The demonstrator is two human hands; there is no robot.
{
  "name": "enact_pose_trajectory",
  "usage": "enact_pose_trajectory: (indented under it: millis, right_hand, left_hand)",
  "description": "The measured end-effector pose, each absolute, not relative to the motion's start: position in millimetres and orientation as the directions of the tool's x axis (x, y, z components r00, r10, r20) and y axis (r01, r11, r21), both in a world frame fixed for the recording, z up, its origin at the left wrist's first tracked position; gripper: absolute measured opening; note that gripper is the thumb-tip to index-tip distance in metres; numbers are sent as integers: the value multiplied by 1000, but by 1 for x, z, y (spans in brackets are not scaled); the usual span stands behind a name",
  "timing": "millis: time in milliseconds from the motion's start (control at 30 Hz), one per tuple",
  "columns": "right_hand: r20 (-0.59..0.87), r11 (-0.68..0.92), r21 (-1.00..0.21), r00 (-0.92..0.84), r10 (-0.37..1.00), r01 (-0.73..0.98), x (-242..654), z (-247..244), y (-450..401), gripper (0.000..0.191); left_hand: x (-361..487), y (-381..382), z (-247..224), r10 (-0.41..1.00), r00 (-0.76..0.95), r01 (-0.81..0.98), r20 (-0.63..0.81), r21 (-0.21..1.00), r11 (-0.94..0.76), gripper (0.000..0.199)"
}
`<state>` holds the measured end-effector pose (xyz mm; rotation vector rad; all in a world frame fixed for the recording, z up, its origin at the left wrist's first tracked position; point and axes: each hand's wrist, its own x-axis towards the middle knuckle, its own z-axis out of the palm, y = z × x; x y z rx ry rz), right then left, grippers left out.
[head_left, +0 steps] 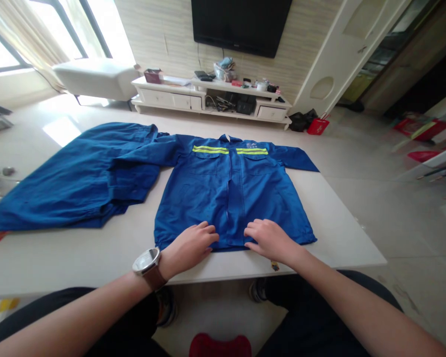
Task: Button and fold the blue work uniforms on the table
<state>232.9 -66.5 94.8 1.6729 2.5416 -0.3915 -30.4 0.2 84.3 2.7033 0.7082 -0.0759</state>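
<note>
A blue work jacket (204,193) lies spread flat on the white table, front side up, its collar away from me. Yellow-and-grey reflective strips cross its chest, and its front edges meet down the middle. My left hand (191,245), with a watch (147,261) on the wrist, rests at the bottom hem left of the front opening, fingers loosely bent. Right of the opening, my right hand (269,240) touches the hem with its thumb apart from the curved fingers. Neither hand visibly pinches the cloth.
Another blue garment (67,183) lies on the left of the white table (342,238), touching the jacket's sleeve. A red stool edge (220,345) shows between my legs. Beyond stand a TV cabinet (163,96), a white bench (96,79) and a red bag (317,126).
</note>
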Motion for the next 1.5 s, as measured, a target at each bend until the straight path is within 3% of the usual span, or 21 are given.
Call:
enact_pose_trajectory:
  millis: [267,567,700,833,1067,1167,1500]
  right_hand:
    - [-184,465,-113,-478,859,878,208,80,-64,17]
    - [-207,422,-120,-438,875,899,203,74,-60,13]
    - [-205,425,-159,-451,869,891,204,69,-62,34]
    - [-199,528,-194,-560,804,827,205,58,-62,55]
    - [-154,526,-295,-583,798,797,202,54,-53,21]
    - [-137,519,-325,-583,801,790,199,51,-50,15]
    - [-210,501,-170,-528,823,849,188,46,-53,17]
  left_hand:
    - [-16,-15,50,451,892,438,-15,272,-857,21]
    - [-10,-12,52,403,915,394,-38,309,-866,20]
    - [-16,-12,56,414,908,409,-57,328,-852,25]
    - [-20,-17,57,444,892,448,-84,293,-845,22]
    - [-17,-17,55,443,891,454,-101,222,-863,22]
    - [-17,-16,54,445,889,458,-110,202,-866,22]
    - [-16,-17,53,451,886,464,-112,177,-868,24]
